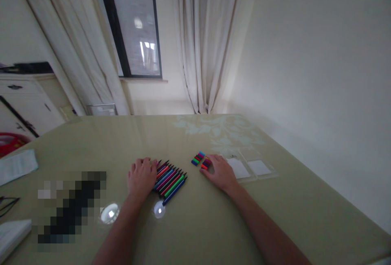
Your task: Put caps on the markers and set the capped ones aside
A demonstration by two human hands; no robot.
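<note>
Several uncapped felt-tip pens [170, 180] lie side by side in a slanted row on the table, dark tips pointing up and to the right. My left hand [142, 176] rests over the left end of this row, its fingers loosely bent and apart, covering some of the pens. To the right are small coloured pen caps [198, 158] in two short groups. My right hand [220, 172] has its thumb and forefinger around the nearer group of caps [205, 163], and partly hides it.
A clear plastic tray or case [256, 168] with white pieces lies right of my right hand. On the left are a folded paper or cloth [18, 166], a white object [14, 236], a black cable [9, 206] and a blurred-out dark patch. A wall runs along the right table edge.
</note>
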